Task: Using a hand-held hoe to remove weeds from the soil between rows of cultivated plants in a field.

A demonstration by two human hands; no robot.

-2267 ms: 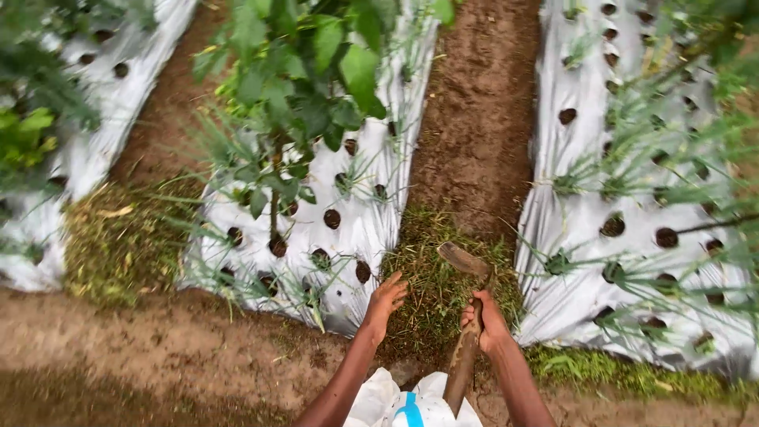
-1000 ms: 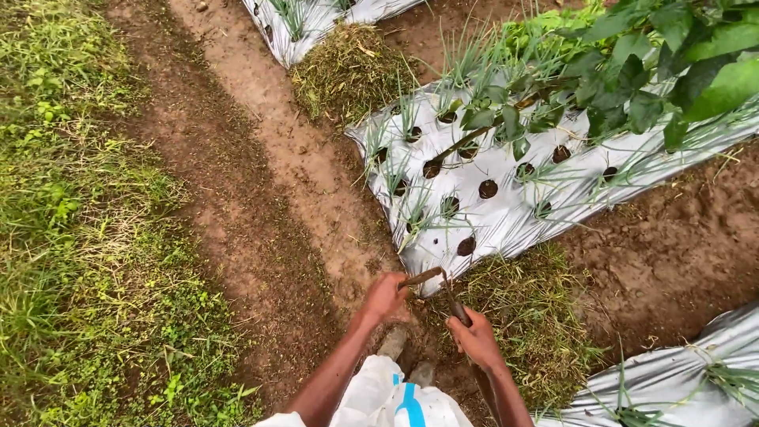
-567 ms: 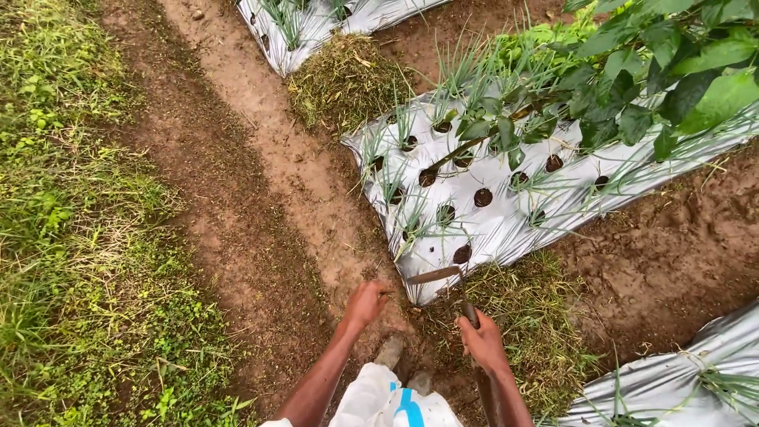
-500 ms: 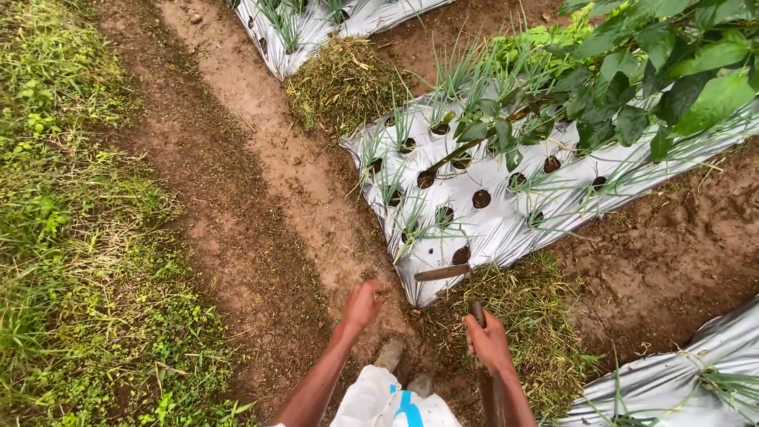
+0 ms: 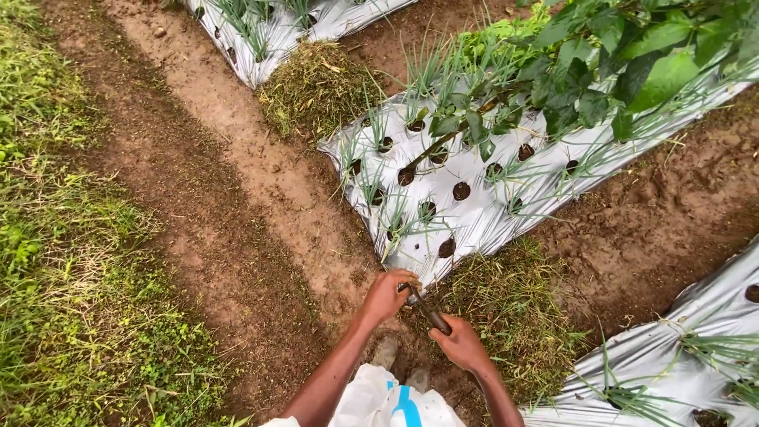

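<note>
Both my hands grip a brown wooden tool handle (image 5: 428, 312) low over the ground. My left hand (image 5: 386, 295) is closed on its upper end. My right hand (image 5: 461, 345) is closed on the handle lower down, nearer my body. The handle's tip sits at the corner of a bed covered with silver plastic mulch sheet (image 5: 474, 225). A pile of cut grass (image 5: 510, 312) lies just right of my hands. The tool's head is hidden.
Thin green seedlings grow from dark round holes (image 5: 461, 190) in the sheet. A leafy plant (image 5: 601, 63) overhangs the bed. A bare dirt path (image 5: 261, 182) runs past my left, with grass (image 5: 63, 261) beyond. Another mulched bed (image 5: 672, 356) lies right, one more (image 5: 277, 32) farther ahead.
The view swung from facing the beds to looking along the path. My left hand came back onto the handle, and both hands now hold it close to the sheet's corner.
</note>
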